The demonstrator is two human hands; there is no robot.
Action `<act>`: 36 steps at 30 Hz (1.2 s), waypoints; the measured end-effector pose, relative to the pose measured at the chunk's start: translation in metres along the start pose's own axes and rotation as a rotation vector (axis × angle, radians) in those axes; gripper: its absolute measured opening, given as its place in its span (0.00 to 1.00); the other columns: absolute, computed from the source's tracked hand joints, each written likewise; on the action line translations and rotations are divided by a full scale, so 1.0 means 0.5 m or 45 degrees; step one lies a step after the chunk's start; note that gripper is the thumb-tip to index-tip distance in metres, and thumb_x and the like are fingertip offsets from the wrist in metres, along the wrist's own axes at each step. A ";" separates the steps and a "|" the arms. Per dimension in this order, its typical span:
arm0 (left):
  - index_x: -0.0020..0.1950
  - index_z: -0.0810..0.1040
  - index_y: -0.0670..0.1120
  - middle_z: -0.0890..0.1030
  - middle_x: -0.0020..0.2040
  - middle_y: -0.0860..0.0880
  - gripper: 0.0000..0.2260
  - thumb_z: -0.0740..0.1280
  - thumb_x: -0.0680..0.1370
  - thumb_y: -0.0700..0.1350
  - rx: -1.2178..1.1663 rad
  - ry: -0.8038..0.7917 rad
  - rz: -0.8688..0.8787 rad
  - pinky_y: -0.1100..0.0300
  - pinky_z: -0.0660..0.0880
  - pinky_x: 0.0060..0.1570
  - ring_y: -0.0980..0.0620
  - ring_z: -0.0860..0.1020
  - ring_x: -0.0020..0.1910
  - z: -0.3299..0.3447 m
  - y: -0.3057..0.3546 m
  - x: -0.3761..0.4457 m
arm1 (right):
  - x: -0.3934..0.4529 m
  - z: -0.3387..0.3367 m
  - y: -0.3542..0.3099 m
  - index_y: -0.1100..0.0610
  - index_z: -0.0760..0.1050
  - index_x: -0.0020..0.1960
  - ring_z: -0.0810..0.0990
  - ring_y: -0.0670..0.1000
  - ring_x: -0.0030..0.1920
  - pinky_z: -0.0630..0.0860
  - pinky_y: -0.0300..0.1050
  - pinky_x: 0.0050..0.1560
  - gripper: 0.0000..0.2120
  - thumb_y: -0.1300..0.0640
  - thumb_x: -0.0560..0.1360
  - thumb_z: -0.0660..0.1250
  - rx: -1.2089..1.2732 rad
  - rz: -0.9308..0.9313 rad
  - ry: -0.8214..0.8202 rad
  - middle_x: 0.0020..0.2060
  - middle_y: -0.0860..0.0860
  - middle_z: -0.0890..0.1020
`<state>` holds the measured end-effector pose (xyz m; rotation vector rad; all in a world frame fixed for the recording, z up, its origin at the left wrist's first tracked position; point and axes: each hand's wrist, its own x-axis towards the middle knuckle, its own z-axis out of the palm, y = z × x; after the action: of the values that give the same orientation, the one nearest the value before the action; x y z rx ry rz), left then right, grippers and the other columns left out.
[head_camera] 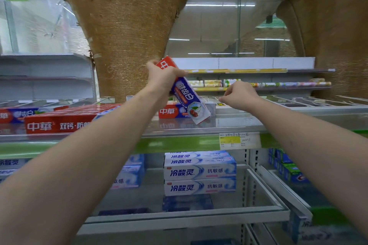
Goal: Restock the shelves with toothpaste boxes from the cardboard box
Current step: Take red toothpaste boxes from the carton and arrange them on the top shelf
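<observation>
My left hand grips a red, blue and white toothpaste box near its red top end and holds it tilted. The box's lower end touches the glass shelf, just in front of a matching box lying flat. My right hand hovers to the right of the tilted box with fingers loosely curled and holds nothing. More red boxes lie stacked on the same shelf at the left. The cardboard box is out of view.
White and blue toothpaste boxes are stacked on the lower shelf, with green and blue boxes to the right. A yellow price tag sits on the green shelf edge. Rolls of wrap lie on an upper shelf. Burlap-covered columns stand behind.
</observation>
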<state>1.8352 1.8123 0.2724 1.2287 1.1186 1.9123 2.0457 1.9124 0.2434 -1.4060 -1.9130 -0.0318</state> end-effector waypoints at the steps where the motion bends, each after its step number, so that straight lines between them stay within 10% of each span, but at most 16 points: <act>1: 0.70 0.60 0.50 0.75 0.56 0.46 0.36 0.78 0.71 0.37 0.071 -0.015 0.023 0.48 0.83 0.46 0.46 0.81 0.50 -0.016 0.015 -0.001 | 0.000 -0.001 -0.001 0.56 0.84 0.43 0.80 0.53 0.44 0.78 0.46 0.44 0.13 0.46 0.73 0.73 0.004 -0.005 0.001 0.42 0.52 0.84; 18: 0.52 0.85 0.48 0.84 0.44 0.51 0.24 0.78 0.66 0.65 1.824 -0.296 0.214 0.53 0.83 0.46 0.51 0.82 0.44 -0.081 0.040 0.024 | 0.002 -0.009 0.000 0.56 0.83 0.42 0.80 0.55 0.43 0.76 0.45 0.40 0.12 0.47 0.73 0.71 -0.062 0.081 0.079 0.38 0.53 0.83; 36: 0.49 0.83 0.45 0.81 0.42 0.47 0.24 0.77 0.69 0.64 1.951 -0.181 0.359 0.53 0.78 0.40 0.46 0.80 0.43 -0.029 -0.102 0.057 | -0.006 -0.009 -0.015 0.55 0.83 0.44 0.80 0.57 0.46 0.80 0.52 0.49 0.09 0.49 0.72 0.70 0.009 0.089 0.130 0.43 0.54 0.83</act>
<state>1.8130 1.8545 0.2360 2.2460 2.5415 0.8089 2.0425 1.9050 0.2478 -1.4379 -1.7781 -0.0627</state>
